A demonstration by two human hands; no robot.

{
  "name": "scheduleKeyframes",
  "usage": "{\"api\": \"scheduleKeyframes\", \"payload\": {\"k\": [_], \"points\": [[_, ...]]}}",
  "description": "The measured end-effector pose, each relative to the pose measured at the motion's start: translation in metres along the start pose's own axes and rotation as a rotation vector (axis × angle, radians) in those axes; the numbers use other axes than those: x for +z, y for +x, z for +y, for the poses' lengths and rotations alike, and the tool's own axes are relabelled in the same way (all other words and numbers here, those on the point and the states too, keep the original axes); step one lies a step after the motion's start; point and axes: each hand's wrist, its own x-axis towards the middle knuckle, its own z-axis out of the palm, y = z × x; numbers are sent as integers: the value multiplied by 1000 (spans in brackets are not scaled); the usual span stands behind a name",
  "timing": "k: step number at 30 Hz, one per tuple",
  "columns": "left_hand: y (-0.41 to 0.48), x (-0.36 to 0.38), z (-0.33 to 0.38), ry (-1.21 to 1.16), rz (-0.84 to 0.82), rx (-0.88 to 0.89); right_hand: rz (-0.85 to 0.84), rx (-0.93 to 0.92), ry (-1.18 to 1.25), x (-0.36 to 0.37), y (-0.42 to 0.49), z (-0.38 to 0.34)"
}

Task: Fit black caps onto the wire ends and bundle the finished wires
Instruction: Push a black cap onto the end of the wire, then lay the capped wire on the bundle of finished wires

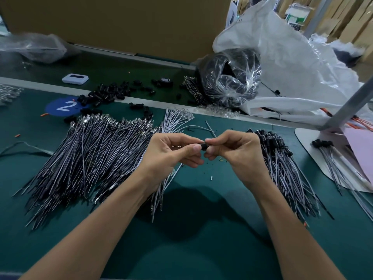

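Above the green mat, my left hand (173,152) and my right hand (236,152) meet fingertip to fingertip. Between them sits a small black cap (203,146). My right fingers pinch the cap, and a grey wire (211,129) sticks up behind them. My left thumb and fingers pinch the part on the cap's left side; a thin wire (173,175) trails down below that hand. A big pile of uncapped wires (90,156) lies to the left. Capped wires (282,164) lie fanned out on the right. Loose black caps (113,93) are scattered further back.
A clear bag of black parts (230,81) and a large white sack (292,63) stand at the back right. A blue disc marked 2 (64,107) and a small white device (75,78) lie at the back left. A white tray (314,158) with capped wires is on the right.
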Motion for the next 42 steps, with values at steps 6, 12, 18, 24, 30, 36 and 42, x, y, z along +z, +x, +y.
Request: {"api": "scheduleKeyframes", "payload": {"k": [6, 12, 18, 24, 30, 36, 42], "points": [[-1, 1, -1, 1, 18, -5, 13, 12, 7, 4, -1, 3], [0, 0, -1, -48, 76, -2, 5, 65, 110, 8, -7, 6], [1, -1, -2, -74, 110, 0, 55, 76, 130, 16, -8, 9], [-1, 0, 1, -71, 46, -44, 82, 54, 84, 14, -8, 6], [-2, -7, 9, -98, 117, -27, 50, 74, 303, -1, -11, -8], [0, -10, 9, -109, 229, 23, 261, 14, 561, -70, -22, -49], [2, -16, 9, -101, 417, 95, 508, 91, -232, -132, -24, -77]]}}
